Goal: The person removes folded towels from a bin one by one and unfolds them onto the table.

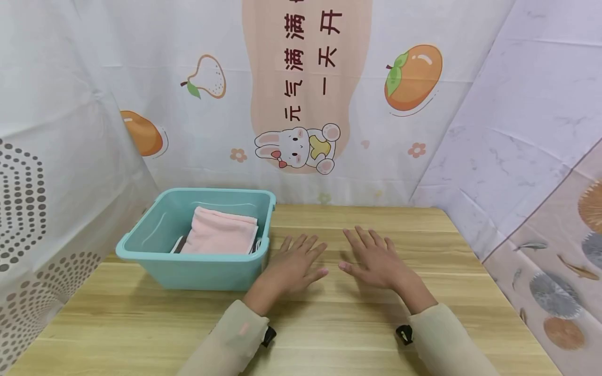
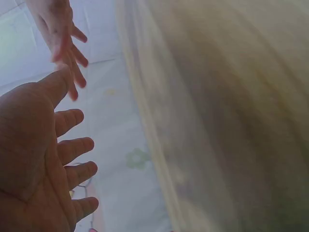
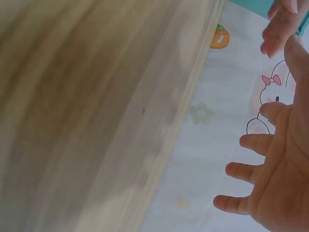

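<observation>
My left hand (image 1: 292, 265) is held above the table with its fingers spread and nothing in it. It is just right of a teal plastic basin (image 1: 202, 271). In the basin lies a folded pink towel (image 1: 218, 232), with white and dark edges of other items showing beside and beneath it; their kind is hidden. To the right, my right hand (image 1: 376, 261) also has its fingers spread and holds nothing. Both wrist views show an empty palm, the left hand (image 2: 34, 150) and the right hand (image 3: 285, 164), raised off the wooden surface.
The wood-grain table (image 1: 329, 334) runs back to a printed cloth curtain (image 1: 207, 141) with fruit and a rabbit. More cloth hangs at the left and right sides. A small black strap or clip (image 1: 404, 334) shows at the right cuff.
</observation>
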Tool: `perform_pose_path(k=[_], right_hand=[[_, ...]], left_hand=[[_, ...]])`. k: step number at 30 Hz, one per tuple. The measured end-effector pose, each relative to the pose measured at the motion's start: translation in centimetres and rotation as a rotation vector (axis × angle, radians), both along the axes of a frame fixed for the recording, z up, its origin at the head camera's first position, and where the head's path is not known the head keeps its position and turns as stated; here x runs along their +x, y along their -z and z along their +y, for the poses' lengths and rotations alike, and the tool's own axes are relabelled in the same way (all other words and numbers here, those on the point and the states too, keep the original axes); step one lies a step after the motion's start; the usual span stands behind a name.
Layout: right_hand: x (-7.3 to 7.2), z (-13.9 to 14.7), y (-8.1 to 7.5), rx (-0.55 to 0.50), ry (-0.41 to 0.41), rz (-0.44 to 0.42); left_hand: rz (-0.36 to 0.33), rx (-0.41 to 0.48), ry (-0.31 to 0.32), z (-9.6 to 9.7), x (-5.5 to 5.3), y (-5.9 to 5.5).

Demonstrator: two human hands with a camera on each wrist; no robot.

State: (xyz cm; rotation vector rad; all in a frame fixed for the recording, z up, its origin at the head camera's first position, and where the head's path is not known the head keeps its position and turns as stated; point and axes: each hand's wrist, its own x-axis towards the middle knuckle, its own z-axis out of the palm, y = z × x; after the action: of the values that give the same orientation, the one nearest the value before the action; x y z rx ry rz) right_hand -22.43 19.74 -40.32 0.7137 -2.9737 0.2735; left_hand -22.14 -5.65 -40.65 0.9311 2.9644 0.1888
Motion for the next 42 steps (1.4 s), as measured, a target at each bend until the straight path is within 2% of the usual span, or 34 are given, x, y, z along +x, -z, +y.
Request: perform_pose_path(k=[5,10,15,20,28,33,42], right_hand=[[-0.5,0.1,-0.2,0.001,-0.015,0.024],[-1.0,0.2,-0.6,0.012,-0.014,0.020],[-1.7,0.1,-1.4,0.028,-0.019,0.012],[-2.4,-0.3,-2.6,0.047,-0.031,0.012],[-3.4,-1.5,-4.6,0.073,-0.067,0.048],[-3.9,-2.8,-6.0,0.070,-0.088,0.050],[-4.5,-5.3,-8.0,0.103,-0.131,0.047]], left_hand=[[0.054,-0.017,0.027,0.7,0.2,-1.2],[0.145,-0.018,0.048,1.3,0.5,-2.4],[0.229,-0.003,0.057,1.7,1.1,-4.3],[0.242,0.020,0.039,1.5,1.5,-6.5],[0.292,0.090,-0.010,-0.1,1.9,-9.1],[0.315,0.093,-0.041,-1.7,2.1,-10.4],[0.304,0.122,-0.094,-4.4,2.2,-11.3]])
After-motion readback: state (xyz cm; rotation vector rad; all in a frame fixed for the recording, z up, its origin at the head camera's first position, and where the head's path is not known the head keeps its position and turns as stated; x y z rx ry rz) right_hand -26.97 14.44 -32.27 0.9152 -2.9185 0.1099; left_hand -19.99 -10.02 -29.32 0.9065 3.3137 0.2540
